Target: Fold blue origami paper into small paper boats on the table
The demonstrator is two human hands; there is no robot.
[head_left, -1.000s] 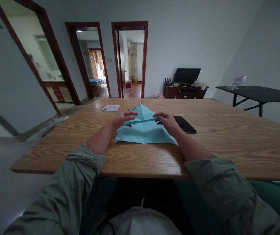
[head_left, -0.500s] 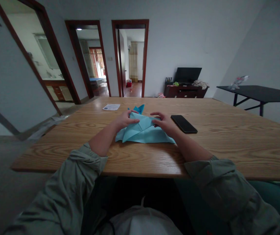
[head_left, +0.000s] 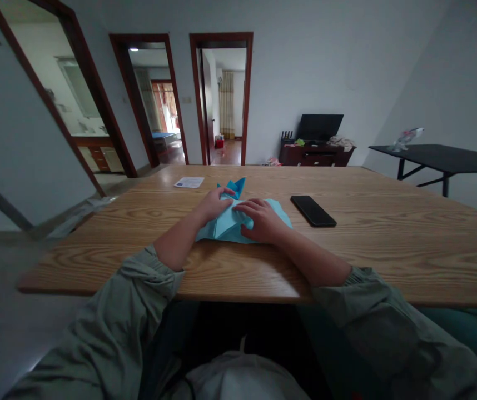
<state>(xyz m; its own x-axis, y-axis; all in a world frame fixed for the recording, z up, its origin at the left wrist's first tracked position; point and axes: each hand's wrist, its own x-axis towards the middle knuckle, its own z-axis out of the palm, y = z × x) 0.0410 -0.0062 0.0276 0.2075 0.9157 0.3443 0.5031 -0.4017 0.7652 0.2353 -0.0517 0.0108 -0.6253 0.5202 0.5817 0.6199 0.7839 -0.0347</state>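
Note:
A sheet of light blue paper [head_left: 224, 226] with folds in it lies on the wooden table [head_left: 138, 222] near the front edge. At its upper left, my left hand [head_left: 213, 205] grips the paper between thumb and fingers. My right hand [head_left: 263, 221] rests on the paper's middle, fingers stretched out to the left and thumb apart below them. It covers part of the folded area. Just beyond my left hand sits a darker blue folded paper piece [head_left: 237, 188] with pointed tips, its lower part hidden by that hand.
A black smartphone [head_left: 313, 211] lies right of the paper. A small printed white card [head_left: 189, 182] is at the far left. Beyond the table stand a dark cabinet [head_left: 317, 158] with a screen [head_left: 320, 128] and a black folding table [head_left: 451, 158].
My right hand has moved left and down from the paper's right side onto its middle. The raised folded flap now lies lower. My left hand has barely shifted.

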